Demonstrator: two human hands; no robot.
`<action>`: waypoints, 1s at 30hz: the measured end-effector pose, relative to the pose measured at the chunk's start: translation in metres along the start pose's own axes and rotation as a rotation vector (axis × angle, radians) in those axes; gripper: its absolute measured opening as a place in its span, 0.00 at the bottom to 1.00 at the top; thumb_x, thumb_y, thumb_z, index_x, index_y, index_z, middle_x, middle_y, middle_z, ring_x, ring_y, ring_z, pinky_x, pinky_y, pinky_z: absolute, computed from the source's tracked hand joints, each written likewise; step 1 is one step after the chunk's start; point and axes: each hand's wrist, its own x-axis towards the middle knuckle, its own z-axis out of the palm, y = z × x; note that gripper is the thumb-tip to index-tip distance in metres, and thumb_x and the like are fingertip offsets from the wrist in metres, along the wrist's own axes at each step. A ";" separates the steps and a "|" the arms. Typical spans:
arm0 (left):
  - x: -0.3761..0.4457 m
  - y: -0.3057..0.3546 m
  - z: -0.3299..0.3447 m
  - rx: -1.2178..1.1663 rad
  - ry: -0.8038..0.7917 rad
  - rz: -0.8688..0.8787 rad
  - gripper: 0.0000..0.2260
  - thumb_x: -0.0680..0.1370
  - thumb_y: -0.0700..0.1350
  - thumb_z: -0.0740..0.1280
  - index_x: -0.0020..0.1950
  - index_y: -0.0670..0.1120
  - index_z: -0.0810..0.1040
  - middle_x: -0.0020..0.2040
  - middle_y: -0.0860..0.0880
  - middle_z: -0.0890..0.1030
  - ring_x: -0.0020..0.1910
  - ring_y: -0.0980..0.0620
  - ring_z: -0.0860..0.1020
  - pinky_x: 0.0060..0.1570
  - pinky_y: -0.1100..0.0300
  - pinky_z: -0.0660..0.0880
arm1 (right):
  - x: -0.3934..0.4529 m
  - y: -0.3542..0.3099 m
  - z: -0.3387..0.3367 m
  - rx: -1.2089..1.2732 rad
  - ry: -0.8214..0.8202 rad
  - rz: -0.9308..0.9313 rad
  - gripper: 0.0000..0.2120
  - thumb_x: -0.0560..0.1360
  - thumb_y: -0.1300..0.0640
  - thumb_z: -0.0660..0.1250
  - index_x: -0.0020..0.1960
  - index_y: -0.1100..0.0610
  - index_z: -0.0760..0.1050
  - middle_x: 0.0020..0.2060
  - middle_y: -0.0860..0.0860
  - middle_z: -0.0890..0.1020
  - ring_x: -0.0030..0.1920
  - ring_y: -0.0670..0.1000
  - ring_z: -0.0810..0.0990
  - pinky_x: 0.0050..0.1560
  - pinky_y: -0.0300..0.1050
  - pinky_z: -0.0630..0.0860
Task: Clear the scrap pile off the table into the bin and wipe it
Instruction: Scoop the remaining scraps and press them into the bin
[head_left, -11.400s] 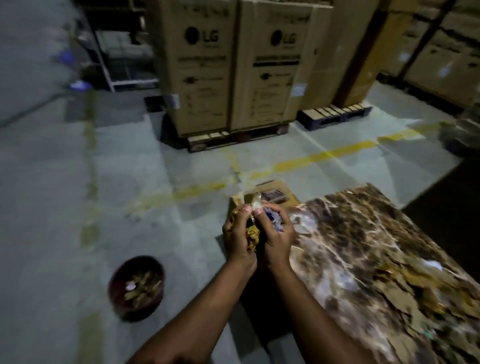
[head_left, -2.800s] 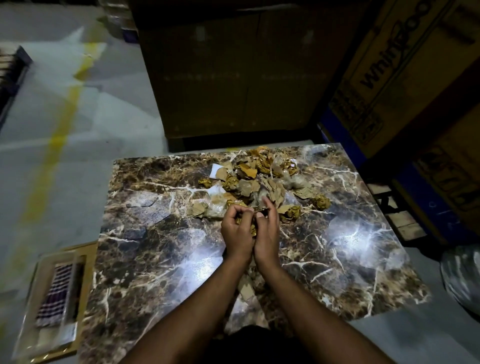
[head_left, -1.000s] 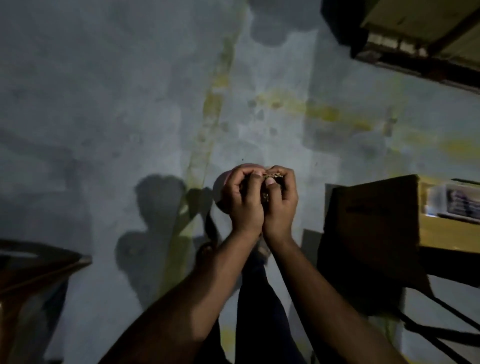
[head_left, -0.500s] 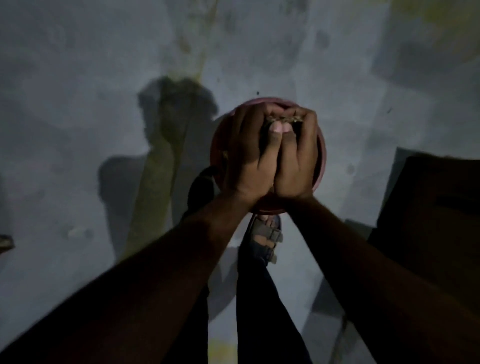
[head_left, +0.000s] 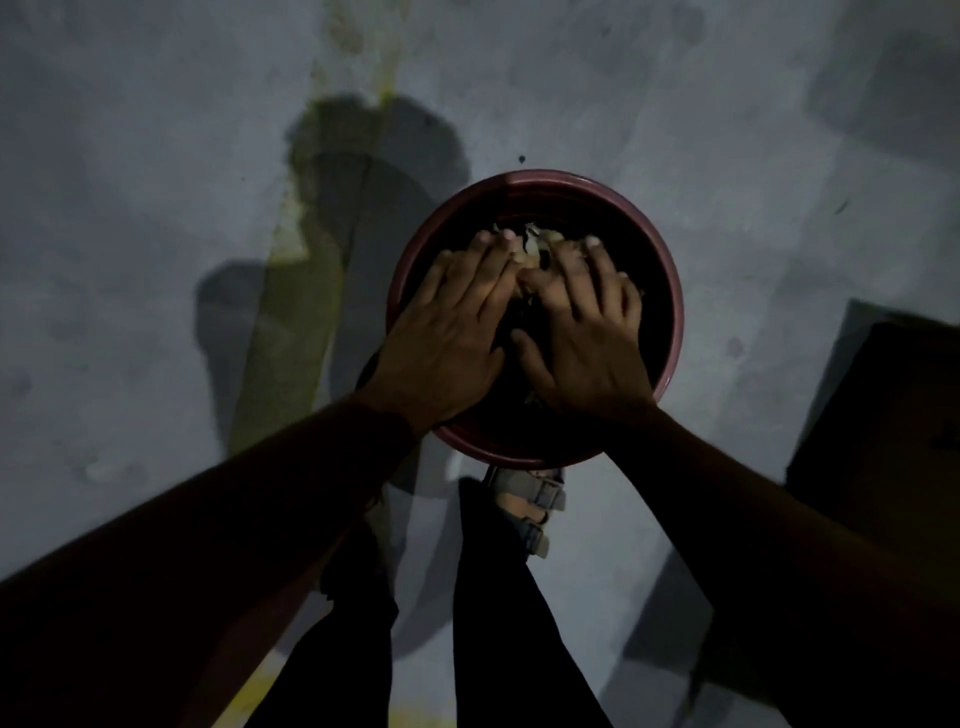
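Scraps (head_left: 535, 241) in red bin (head_left: 670, 291) on floor | left hand (head_left: 447, 332) spread flat, palm down | right hand (head_left: 587, 338) likewise, fingers splayed

A grey concrete floor (head_left: 727, 130) fills the view, dim and stained. A faded yellow painted line (head_left: 306, 291) runs down it on the left, crossed by a dark shadow (head_left: 363, 171). At the right edge stands a dark box (head_left: 883, 431), its make unreadable. Low in the middle are dark trouser legs (head_left: 498, 623) and a foot in a strapped sandal (head_left: 535, 509).
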 end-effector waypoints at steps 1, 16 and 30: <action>0.002 0.000 0.006 0.035 -0.052 0.008 0.33 0.80 0.52 0.56 0.81 0.38 0.54 0.82 0.40 0.54 0.82 0.41 0.51 0.79 0.43 0.52 | 0.001 0.005 0.009 -0.046 -0.069 -0.012 0.32 0.80 0.38 0.54 0.80 0.51 0.59 0.81 0.54 0.58 0.81 0.61 0.52 0.75 0.69 0.53; -0.033 0.029 -0.114 -0.027 -0.076 -0.186 0.34 0.80 0.59 0.54 0.82 0.43 0.56 0.83 0.44 0.53 0.82 0.44 0.52 0.77 0.41 0.56 | -0.044 -0.038 -0.100 -0.076 -0.162 0.083 0.34 0.81 0.34 0.50 0.82 0.48 0.54 0.83 0.57 0.50 0.82 0.62 0.48 0.75 0.71 0.49; -0.168 0.157 -0.472 -0.061 -0.011 0.314 0.34 0.82 0.61 0.58 0.83 0.47 0.54 0.83 0.47 0.55 0.82 0.46 0.51 0.77 0.42 0.56 | -0.288 -0.202 -0.415 0.062 0.050 0.418 0.32 0.81 0.34 0.46 0.83 0.43 0.48 0.83 0.53 0.47 0.82 0.57 0.45 0.77 0.69 0.50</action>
